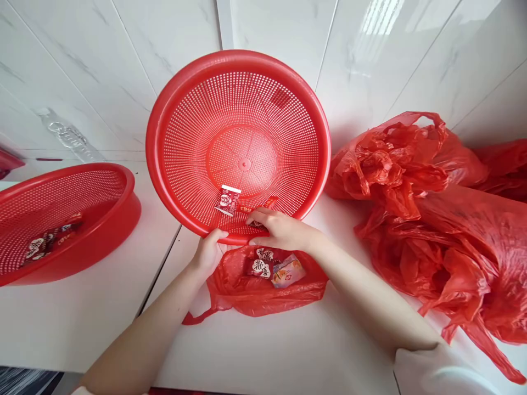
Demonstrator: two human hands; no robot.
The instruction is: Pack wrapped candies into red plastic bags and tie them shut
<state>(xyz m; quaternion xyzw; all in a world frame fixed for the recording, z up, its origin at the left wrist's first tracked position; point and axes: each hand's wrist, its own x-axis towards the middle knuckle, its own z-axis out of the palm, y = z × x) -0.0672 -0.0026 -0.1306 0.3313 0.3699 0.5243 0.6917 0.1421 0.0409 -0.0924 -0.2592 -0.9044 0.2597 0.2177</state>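
Observation:
A round red perforated basket is tilted up against the tiled wall, its low rim over an open red plastic bag. My left hand grips the basket's bottom rim, thumb on top. My right hand reaches over the rim with fingers closed on a small red candy packet. A white and red candy packet and a red one lie inside the basket near my fingers. The bag holds several wrapped sweets.
A second red basket with a few candy packets sits at the left on the white counter. A heap of crumpled red plastic bags fills the right side. The counter's front edge runs along the bottom left.

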